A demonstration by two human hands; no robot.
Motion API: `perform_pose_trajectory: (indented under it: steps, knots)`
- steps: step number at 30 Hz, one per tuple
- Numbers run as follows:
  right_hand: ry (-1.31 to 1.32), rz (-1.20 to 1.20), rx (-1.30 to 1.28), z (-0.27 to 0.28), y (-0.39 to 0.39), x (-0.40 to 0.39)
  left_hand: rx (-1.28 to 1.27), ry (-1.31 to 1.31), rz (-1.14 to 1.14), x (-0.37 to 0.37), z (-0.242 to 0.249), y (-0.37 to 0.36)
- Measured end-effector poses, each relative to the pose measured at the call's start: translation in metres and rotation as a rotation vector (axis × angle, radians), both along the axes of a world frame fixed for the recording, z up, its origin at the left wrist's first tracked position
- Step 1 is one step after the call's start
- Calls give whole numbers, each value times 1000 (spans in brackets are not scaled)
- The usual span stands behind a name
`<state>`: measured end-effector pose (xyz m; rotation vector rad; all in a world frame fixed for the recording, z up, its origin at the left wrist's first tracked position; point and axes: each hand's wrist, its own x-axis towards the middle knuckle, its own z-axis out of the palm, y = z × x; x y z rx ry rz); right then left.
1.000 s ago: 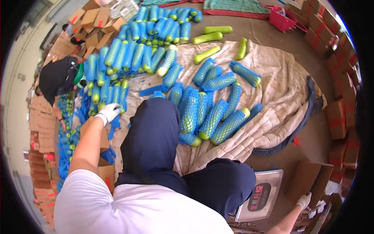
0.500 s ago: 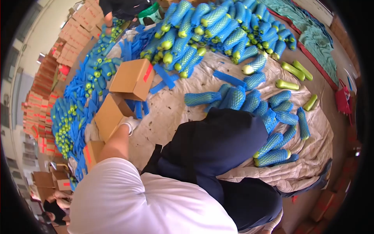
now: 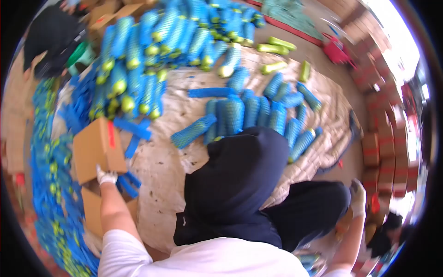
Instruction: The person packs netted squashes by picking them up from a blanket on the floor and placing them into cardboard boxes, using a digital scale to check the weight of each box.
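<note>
My left hand (image 3: pixel 107 176), in a white glove, is at the lower edge of a cardboard box (image 3: pixel 94 147) with red tape. One finger stretches up against the box's face. Just below stands an open cardboard box (image 3: pixel 93 210), with blue foam net sleeves (image 3: pixel 129 183) beside it. My right hand (image 3: pixel 357 199), also gloved, is raised beside my bent right knee at the right; its fingers are blurred. In front of my knees lie several long green gourd-like vegetables in blue foam nets (image 3: pixel 234 114). A flat blue net sleeve (image 3: pixel 211 93) lies behind them.
A large pile of netted vegetables (image 3: pixel 173 39) rises at the back. Several bare green ones (image 3: pixel 274 67) lie on the beige cloth's (image 3: pixel 159 177) far edge. Another person (image 3: pixel 53 39) in dark clothing is at the upper left. Stacked cartons (image 3: pixel 385 138) line the right side.
The view has swung to the right. My left hand has shifted from the open box's rim to the lower edge of the taped box. My right hand has come into view beside my knee.
</note>
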<state>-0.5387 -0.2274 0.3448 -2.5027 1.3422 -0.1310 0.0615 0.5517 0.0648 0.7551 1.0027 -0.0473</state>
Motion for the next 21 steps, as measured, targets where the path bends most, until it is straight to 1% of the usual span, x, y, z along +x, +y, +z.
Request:
perform_pose_trajectory:
  steps: [1,2,3,4,5,6,7,8,9,10,11,12,13,14,15,16,18,19,20,21]
  knots:
    - [-4,7,-31,1,4,-7,87,80,-4,14,-14,15]
    - [-4,-28,-37,4,12,-12,83,25,-35,34,-34,42]
    - [-6,-54,-40,8,21,-14,113,-144,-13,35,0,21]
    - [-17,-101,-26,12,31,-18,12,-245,-118,49,24,26]
    - [-30,-137,-9,15,41,-19,156,-240,-69,48,79,-9]
    - [-28,-177,-12,19,49,-20,318,-266,-86,40,128,-42]
    - [-128,-179,-15,24,55,-19,393,-383,-207,42,143,-42]
    - [-230,-169,-19,29,59,-12,516,-490,-185,27,178,-81]
    - [-345,-128,-45,40,68,8,749,-601,-290,-3,216,-130]
    - [-463,-83,-70,53,78,28,985,-713,-390,-22,243,-169]
    - [-363,22,-247,75,95,58,1142,-876,-545,-21,251,-187]
    - [-260,130,-422,100,111,89,1139,-1050,-680,-34,271,-229]
    - [-290,301,-560,118,120,115,1155,-1148,-812,-51,291,-273]
    - [-322,476,-698,134,128,138,1268,-1282,-936,-72,316,-320]
    - [-295,517,-824,145,140,158,1486,-1410,-999,-93,339,-364]
    - [-264,585,-910,158,150,170,1771,-1757,-966,-114,365,-407]
    - [-134,670,-1082,165,152,188,1698,-2156,-1192,-150,387,-478]
    - [-61,663,-1028,171,149,196,1599,-2328,-1166,-173,394,-508]
    - [12,655,-973,178,145,203,1421,-2455,-1173,-192,390,-538]
    - [76,622,-804,176,133,201,1357,-2585,-1127,-214,390,-564]
